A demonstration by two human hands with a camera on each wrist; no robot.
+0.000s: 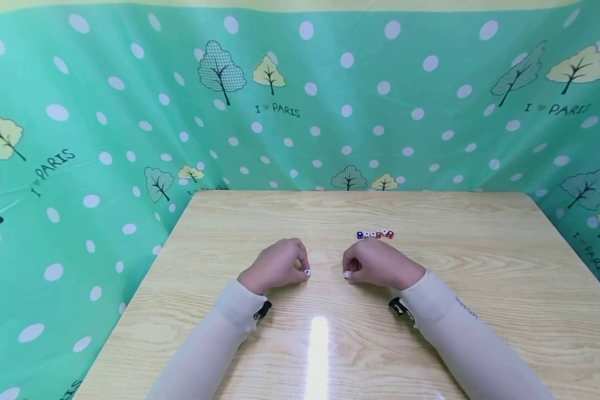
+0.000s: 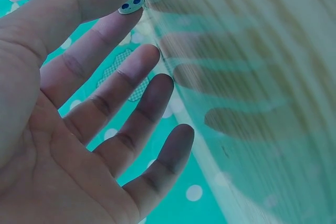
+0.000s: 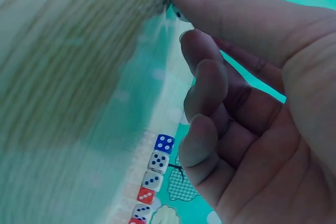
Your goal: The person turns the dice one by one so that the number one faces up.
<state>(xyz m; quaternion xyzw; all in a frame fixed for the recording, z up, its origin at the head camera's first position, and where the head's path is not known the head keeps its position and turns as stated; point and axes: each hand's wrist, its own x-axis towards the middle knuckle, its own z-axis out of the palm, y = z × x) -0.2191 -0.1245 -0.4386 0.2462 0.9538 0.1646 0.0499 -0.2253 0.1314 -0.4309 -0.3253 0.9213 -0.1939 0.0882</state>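
Observation:
My left hand (image 1: 277,264) pinches a white die (image 1: 307,273) between thumb and index finger, low over the wooden table. In the left wrist view that white die (image 2: 131,6) shows dark pips, and the other fingers spread loosely. Across a small gap, my right hand (image 1: 382,264) pinches another white die (image 1: 347,274) at about the same level. Thumb and fingertips mostly cover this die (image 3: 180,14) in the right wrist view. Behind the right hand lies a row of several dice: a blue die (image 1: 360,235), white dice (image 1: 367,235) and red dice (image 1: 390,235).
The light wooden table (image 1: 220,222) has a shiny surface, with a bright light reflection at its front middle. A green dotted curtain (image 1: 300,72) stands along the back and both sides. Each wrist wears a black strap (image 1: 263,310).

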